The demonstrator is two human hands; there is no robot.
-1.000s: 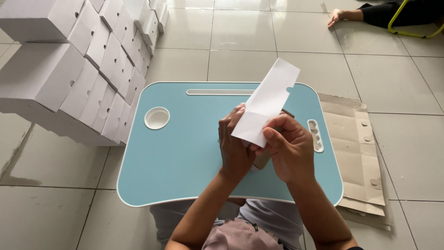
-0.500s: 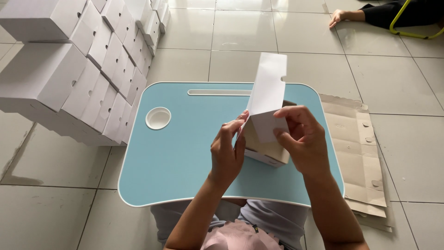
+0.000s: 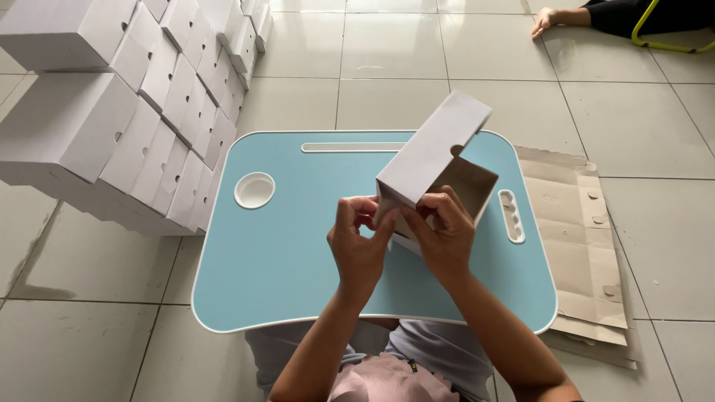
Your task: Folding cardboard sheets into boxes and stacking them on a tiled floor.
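Beside a big pile of white boxes [image 3: 126,112] on the floor, a light blue worktop [image 3: 283,253] stood, and above it a half-folded white carton [image 3: 432,160] was gripped by the closed fingers of the left hand [image 3: 361,249] and right hand [image 3: 447,238].

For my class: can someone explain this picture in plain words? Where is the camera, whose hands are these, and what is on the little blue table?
The camera sits on a person's head and looks down, so the arms belong to that person. The left hand and right hand together hold a half-folded white cardboard box, its inside open, over a light blue lap table. Many finished white boxes are stacked on the floor to the left, flat brown cardboard sheets lie to the right. Another person's hand shows far off.
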